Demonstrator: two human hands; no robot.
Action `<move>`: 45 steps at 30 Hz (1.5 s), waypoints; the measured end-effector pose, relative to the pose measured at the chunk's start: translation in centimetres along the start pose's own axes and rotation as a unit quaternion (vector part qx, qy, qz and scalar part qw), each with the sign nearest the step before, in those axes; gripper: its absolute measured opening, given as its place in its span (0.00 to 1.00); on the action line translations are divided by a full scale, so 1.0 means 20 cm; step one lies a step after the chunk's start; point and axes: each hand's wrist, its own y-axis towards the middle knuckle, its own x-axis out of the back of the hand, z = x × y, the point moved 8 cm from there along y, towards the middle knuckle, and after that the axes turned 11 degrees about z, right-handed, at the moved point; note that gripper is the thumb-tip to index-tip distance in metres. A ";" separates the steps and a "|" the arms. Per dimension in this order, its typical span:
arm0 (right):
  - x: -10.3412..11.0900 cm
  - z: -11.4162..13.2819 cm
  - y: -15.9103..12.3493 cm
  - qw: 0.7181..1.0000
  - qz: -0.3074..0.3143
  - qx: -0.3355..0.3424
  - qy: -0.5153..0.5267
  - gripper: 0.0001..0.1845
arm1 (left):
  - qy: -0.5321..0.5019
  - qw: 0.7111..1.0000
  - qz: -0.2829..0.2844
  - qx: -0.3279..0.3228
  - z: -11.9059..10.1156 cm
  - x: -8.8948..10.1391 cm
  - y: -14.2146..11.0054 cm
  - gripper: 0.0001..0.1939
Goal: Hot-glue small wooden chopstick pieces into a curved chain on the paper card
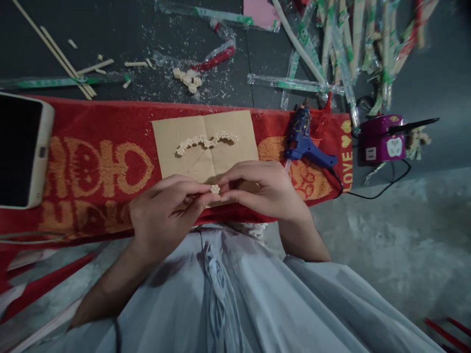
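Observation:
A small cream flower-shaped piece (215, 189) is pinched between the fingertips of both hands, just over the near edge of a brown paper sheet (176, 128). My left hand (167, 208) grips it from the left with thumb and forefinger. From the right, my right hand (263, 189) closes its fingertips on the same piece. Farther up on the paper lies a wavy row of similar cream flowers (208, 142), apart from both hands. A blue glue gun (308, 142) rests on the red towel (140, 110), right of the paper.
A phone (22, 152) lies at the left. Behind the towel are thin sticks (62, 59), a small cream pile (187, 79), white crumbs and plastic-wrapped bundles (346, 44). A purple box (382, 139) with a black cord stands at the right.

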 end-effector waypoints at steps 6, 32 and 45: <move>0.01 -0.02 -0.01 0.996 -0.042 -0.003 0.077 0.05 | 0.034 0.999 -0.017 -0.019 -0.03 0.03 -0.01 0.06; 0.15 -0.12 -0.14 0.963 -0.210 -0.163 -0.028 0.07 | 0.245 0.930 0.145 -0.231 -0.07 -0.13 0.28 0.18; 0.07 -0.19 -0.06 0.892 -0.181 -0.241 -0.337 0.12 | 0.202 0.880 0.430 -0.010 0.21 -0.35 0.94 0.16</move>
